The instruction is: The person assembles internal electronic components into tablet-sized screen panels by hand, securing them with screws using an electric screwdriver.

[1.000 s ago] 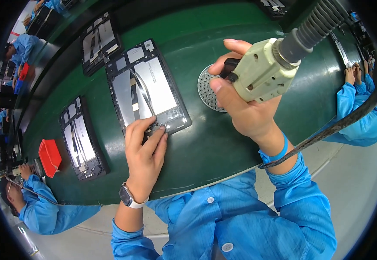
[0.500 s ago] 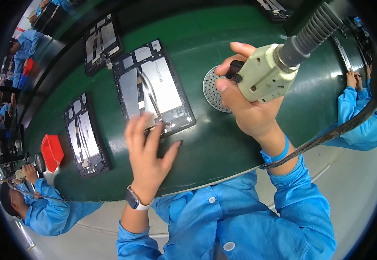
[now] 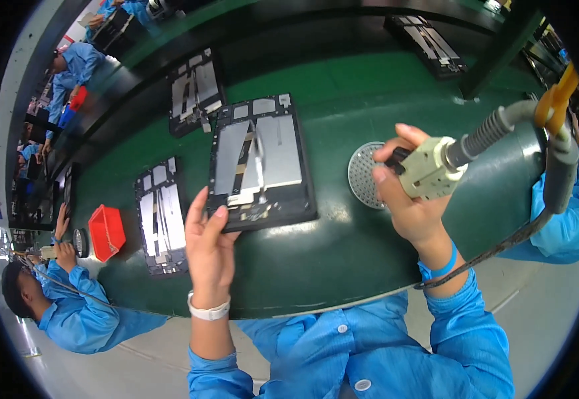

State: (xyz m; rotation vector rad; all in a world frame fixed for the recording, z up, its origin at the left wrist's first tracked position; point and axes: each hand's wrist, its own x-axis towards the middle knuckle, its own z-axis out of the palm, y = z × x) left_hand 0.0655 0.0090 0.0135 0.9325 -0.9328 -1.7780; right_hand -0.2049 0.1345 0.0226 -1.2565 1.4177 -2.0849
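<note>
Fingers (image 3: 204, 216) of our left hand (image 3: 209, 256) lie loose and straight, touching the near left corner of the opened tablet (image 3: 261, 163), gripping nothing. Our right hand (image 3: 412, 199) is clenched around a beige power screwdriver (image 3: 432, 167), held above the green worktop (image 3: 342, 246) just right of a round perforated disc (image 3: 364, 174). We see the tablet lying flat mid-worktop, with another opened tablet (image 3: 159, 216) and a red bin (image 3: 106, 233) to its left
</note>
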